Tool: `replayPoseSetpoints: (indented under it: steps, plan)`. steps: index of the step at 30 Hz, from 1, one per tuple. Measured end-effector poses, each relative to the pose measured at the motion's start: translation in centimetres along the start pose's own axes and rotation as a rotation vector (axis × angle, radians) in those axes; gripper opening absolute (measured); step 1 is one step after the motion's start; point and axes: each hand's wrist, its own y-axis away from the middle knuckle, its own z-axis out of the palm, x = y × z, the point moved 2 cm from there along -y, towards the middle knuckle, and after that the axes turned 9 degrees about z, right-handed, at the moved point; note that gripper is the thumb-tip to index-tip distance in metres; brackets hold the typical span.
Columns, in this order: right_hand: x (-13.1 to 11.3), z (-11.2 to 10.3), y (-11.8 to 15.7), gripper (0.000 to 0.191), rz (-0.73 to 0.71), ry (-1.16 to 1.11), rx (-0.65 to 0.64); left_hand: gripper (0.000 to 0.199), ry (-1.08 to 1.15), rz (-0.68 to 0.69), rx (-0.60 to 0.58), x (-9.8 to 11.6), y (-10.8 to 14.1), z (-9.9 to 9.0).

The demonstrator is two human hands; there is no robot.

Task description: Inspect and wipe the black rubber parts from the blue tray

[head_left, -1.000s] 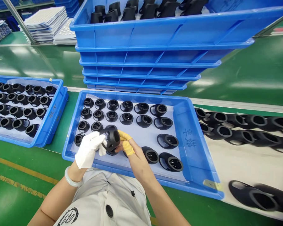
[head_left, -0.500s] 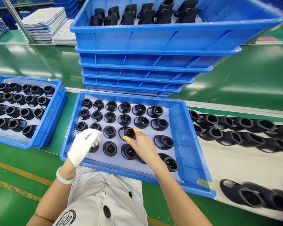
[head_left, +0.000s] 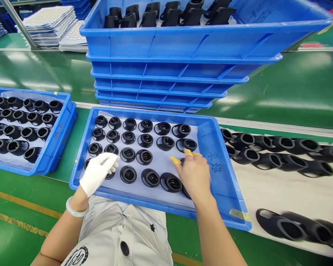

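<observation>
My left hand, in a white glove, is held over the near left corner of a blue tray. Its fingers are curled together with nothing visible in them, and it partly hides the parts below. Rows of black cup-shaped parts with side loops lie on white sheet lining in the tray. My right hand, with yellow finger covers, reaches over the right end of the third row. Thumb and fingers close around a black cup-shaped part, mostly hidden under the hand. Left of it, a placed part stands in that row.
Stacked blue trays rise behind, the top one holding more black parts. Another loaded blue tray sits at left. Black parts lie on a pale sheet at right. Stacks of white sheets stand at the far left.
My right hand has let go of the part in the third row and moved right to the part at the row's end. My left hand stays where it was.
</observation>
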Motion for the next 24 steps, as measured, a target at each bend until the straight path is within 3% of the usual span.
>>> replayPoseSetpoints:
  steps: [2,5,7,9,11,13,18,21,24]
  plan:
    - [2.0,0.4,-0.3,0.055,0.091,0.075,0.024,0.026,0.006,0.001,-0.014,0.0,-0.1,0.1]
    - [3.9,1.4,-0.6,0.052,0.130,0.084,-0.104,0.027,0.019,-0.002,-0.047,0.0,-0.1,0.5]
    - [4.2,1.6,-0.5,0.048,0.152,0.046,-0.159,0.026,0.016,-0.007,-0.064,-0.1,-0.1,0.7]
    - [3.7,1.1,-0.1,0.049,0.178,-0.035,-0.105,0.026,0.010,-0.012,-0.081,-0.3,0.0,0.9]
    - [2.4,-0.1,0.8,0.054,0.124,-0.200,0.012,0.027,0.025,-0.013,-0.105,-0.4,0.0,1.1]
    - [0.3,-1.7,2.3,0.057,-0.033,-0.434,0.113,0.029,0.061,-0.013,-0.135,-0.4,-0.1,1.5]
    - [-5.9,-4.9,6.3,0.063,-0.427,-0.834,0.133,0.034,0.137,0.011,-0.193,-0.1,0.1,2.7]
    - [-8.0,-6.0,7.6,0.068,-0.543,-0.966,0.175,0.026,0.237,0.101,-0.151,-0.1,0.3,2.6]
    - [-8.4,-6.6,8.1,0.062,-0.581,-1.110,0.254,0.023,0.317,0.101,-0.170,-0.4,0.5,1.9]
